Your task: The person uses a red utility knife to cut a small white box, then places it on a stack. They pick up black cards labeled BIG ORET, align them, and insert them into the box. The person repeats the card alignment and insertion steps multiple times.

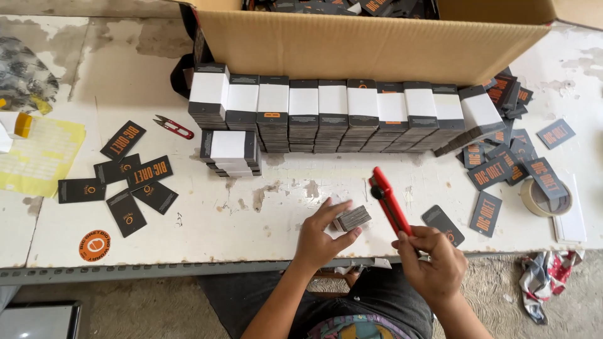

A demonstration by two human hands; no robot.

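Red plastic marks the utility knife (389,207) gripped in the right hand (430,262), fingers curled shut around its lower end. Its long axis runs diagonally, the free end pointing up and to the left, away from the person, above the white bench (188,220). The left hand (320,237) is half open, thumb and fingertips pinching a small stack of dark tags (352,218) that lies on the bench just left of the knife, its long side running left to right, slightly tilted.

Behind stands a row of ten banded bundles (345,116), white paper wrapped round each, with one more bundle (230,152) in front at the left. Six loose dark cards (129,172) lie at the left, near one pair of red snips (174,127). One tape roll (541,198) sits at the right.
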